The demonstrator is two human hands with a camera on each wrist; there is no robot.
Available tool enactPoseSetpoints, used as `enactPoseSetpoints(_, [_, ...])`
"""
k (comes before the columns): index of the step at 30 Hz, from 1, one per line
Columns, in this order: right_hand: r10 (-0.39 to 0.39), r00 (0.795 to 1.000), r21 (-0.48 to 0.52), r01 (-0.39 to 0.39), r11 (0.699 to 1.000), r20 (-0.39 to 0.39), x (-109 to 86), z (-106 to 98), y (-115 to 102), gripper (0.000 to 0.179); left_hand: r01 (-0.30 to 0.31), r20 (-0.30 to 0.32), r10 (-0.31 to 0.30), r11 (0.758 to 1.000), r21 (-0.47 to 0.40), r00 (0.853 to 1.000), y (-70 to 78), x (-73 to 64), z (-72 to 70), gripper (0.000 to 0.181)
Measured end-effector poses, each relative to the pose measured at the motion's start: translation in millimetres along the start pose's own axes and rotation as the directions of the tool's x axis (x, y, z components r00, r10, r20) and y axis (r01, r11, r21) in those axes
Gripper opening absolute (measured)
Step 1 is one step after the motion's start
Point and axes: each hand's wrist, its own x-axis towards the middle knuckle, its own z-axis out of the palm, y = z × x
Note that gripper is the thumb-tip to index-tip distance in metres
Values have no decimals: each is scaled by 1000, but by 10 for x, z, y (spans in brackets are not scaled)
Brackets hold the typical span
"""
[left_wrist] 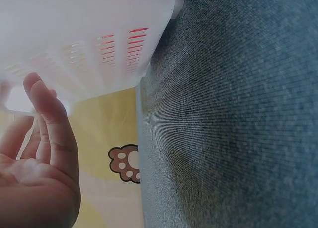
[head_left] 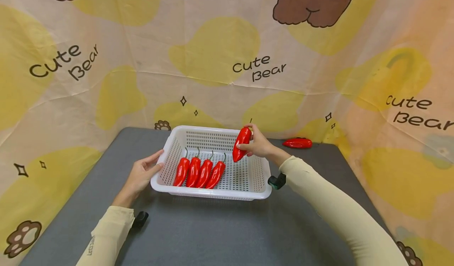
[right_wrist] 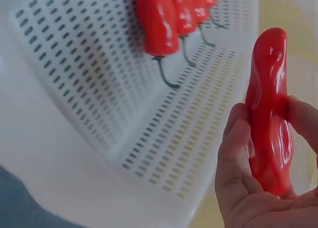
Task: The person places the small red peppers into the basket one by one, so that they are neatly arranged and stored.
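A white perforated plastic basket (head_left: 248, 195) sits on the grey table. Several red chili peppers (head_left: 193, 172) with green stems lie side by side in its left half. At the basket's left rim, my left hand (head_left: 142, 173) holds the edge, its thumb over the top; in the left wrist view its fingers (left_wrist: 54, 118) are by the outer wall. My right hand (head_left: 260, 144) pinches another red chili pepper (head_left: 240, 149) between thumb and fingers, above the basket's right back part. The right wrist view shows that pepper (right_wrist: 268, 123) upright, clear of the basket.
One more red chili pepper (head_left: 298, 143) lies at the table's back right, beyond the basket. The grey table (head_left: 227, 230) ends at a printed cloth backdrop (head_left: 213, 61) behind and to the sides.
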Motion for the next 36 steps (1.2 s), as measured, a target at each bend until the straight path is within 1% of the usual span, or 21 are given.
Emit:
enactPoseSetpoints(4, [49, 998, -7, -48, 999, 40, 38, 59, 19, 77, 12, 0, -12, 1000, 19, 1000, 20, -1, -5, 62])
enactPoseSetpoints(8, [78, 995, -3, -78, 997, 54, 62, 100, 35, 73, 11, 0, -11, 999, 30, 1000, 29, -1, -8, 62])
enactPoseSetpoints(14, [122, 990, 2, -123, 992, 76, 100, 179, 65, 71, 0, 11, 0, 1000, 1, 1000, 28, -10, -11, 61])
enactPoseSetpoints(18, [138, 986, 6, -139, 990, 96, 111, 236, 68, 71, -7, 10, 7, 1000, 0, 1000, 29, -13, -18, 61])
enactPoseSetpoints(25, [161, 976, -45, -156, 987, 148, 121, 277, 65, 64, -12, 4, 12, 1000, 3, 1000, 21, -21, -18, 59])
enactPoseSetpoints(29, [172, 963, -58, -163, 985, 208, 117, 284, 91, 61, -14, 5, 14, 1000, -5, 1000, 7, -20, -14, 59])
enactPoseSetpoints(33, [197, 942, -56, -189, 980, 271, 109, 303, 104, 61, -22, 7, 23, 1000, -22, 1000, -3, -12, -5, 60])
enactPoseSetpoints(36, [222, 927, -60, -214, 975, 302, 101, 317, 91, 63, -27, 9, 27, 999, -28, 1000, -2, -7, 1, 60])
